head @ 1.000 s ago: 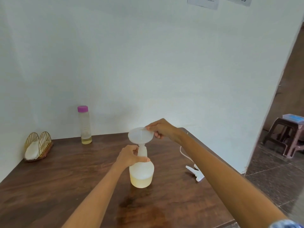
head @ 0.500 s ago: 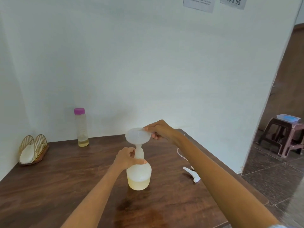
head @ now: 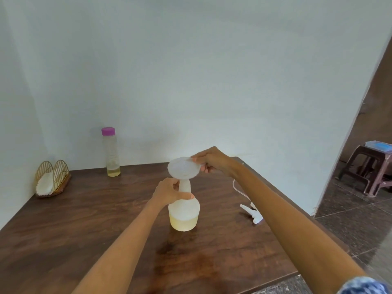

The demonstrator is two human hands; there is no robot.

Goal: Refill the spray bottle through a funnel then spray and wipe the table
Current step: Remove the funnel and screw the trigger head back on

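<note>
A: Head view, item: spray bottle (head: 184, 215), tabletop (head: 84, 219) centre; left hand (head: 169, 193) fingers clasp its neck.
B: Funnel (head: 184, 168), right hand (head: 209, 160) pinching rim at 3 o'clock; tilt risks dripping.

I can read no writing anywhere from here: nothing on the spray bottle (head: 184, 211) I hold, nor on the purple-capped bottle (head: 111, 152) behind it by the wall.
</note>
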